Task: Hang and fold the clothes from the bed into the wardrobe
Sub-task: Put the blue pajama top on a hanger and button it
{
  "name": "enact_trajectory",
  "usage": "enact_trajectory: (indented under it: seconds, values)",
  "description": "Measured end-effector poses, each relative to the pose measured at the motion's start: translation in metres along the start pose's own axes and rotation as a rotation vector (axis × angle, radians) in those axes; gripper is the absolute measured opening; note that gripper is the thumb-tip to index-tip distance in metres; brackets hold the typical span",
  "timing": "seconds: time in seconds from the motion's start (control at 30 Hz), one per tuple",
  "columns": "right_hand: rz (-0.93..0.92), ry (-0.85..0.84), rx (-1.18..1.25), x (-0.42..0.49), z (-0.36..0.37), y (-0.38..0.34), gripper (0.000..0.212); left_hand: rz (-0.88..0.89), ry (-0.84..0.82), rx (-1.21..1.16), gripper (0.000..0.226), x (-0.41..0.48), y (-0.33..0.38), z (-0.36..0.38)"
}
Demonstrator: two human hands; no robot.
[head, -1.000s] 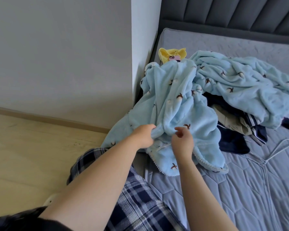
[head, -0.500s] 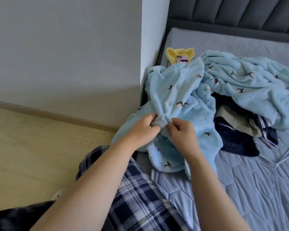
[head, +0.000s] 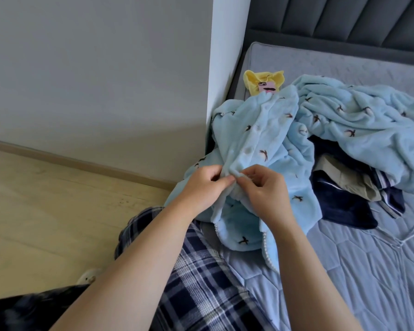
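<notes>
A light blue fleece garment (head: pixel 256 130) with small brown bird prints lies bunched at the left edge of the grey bed (head: pixel 359 254). My left hand (head: pixel 201 187) pinches a fold of it, and my right hand (head: pixel 263 189) pinches the same fold right beside it. A second light blue fleece piece (head: pixel 363 125) sprawls to the right. Under it lie dark navy clothes (head: pixel 342 206) and a khaki garment (head: pixel 344 177). A yellow garment (head: pixel 264 80) peeks out behind the pile.
A white wall corner (head: pixel 227 68) stands right against the bed's left side. A pink phone (head: pixel 268 86) rests on the yellow garment. My plaid trousers (head: pixel 196 278) press against the bed edge. Wooden floor (head: pixel 46 211) spreads to the left; a padded headboard (head: pixel 344 20) closes the back.
Both hands have come closer together on the blue fleece, bunching a fold between them and lifting it slightly. The view has shifted a little to the left.
</notes>
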State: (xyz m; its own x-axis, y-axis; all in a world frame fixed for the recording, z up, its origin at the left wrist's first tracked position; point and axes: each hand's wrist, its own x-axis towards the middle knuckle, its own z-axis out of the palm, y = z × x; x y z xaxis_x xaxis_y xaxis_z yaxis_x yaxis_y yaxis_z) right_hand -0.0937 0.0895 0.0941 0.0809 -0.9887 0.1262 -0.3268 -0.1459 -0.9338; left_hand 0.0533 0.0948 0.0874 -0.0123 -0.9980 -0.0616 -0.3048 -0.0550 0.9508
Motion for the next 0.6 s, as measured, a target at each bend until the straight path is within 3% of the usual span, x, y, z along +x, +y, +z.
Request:
enact_trajectory:
  seconds: [0.27,0.4,0.6]
  values:
    - [0.157,0.008,0.039,0.005,0.001,0.006,0.024,-0.094,-0.067,-0.089,0.028,-0.002,0.005,0.003]
    - [0.244,-0.086,0.144,0.006,-0.001,0.008,0.024,-0.118,-0.062,-0.155,0.049,-0.004,0.012,0.003]
    - [0.122,-0.154,0.072,0.002,-0.016,0.001,0.018,-0.171,0.008,-0.132,0.053,0.001,0.01,0.001]
